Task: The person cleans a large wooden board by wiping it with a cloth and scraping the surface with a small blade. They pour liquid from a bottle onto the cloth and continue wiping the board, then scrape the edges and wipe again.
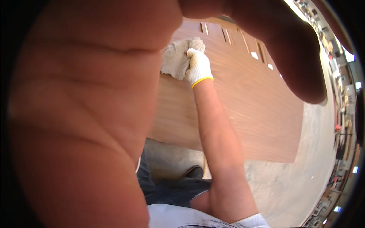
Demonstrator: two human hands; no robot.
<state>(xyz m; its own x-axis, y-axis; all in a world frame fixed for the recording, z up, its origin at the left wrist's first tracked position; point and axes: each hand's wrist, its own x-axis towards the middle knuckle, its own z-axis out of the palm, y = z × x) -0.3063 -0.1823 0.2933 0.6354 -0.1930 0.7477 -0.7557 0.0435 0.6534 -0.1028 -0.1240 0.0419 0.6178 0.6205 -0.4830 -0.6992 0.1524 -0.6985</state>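
Head view: knit-gloved right hand [199, 67], fingers closed round crumpled grey cloth [175, 59] on wood-grained panel [260, 114].

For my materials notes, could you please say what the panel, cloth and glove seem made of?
Panel: probably wood or wood-look laminate, smooth, with streaky brown grain. Cloth: likely soft textile, matte and rumpled. Glove: apparently knitted yarn, matte, finely ribbed.

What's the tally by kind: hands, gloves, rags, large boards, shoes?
Hands: 2 (bare left hand, gloved right hand)
Gloves: 1 (white glove, yellow cuff edge)
Rags: 1 (grey rag)
Large boards: 1 (brown board)
Shoes: 1 (dark shoe)
Total: 6
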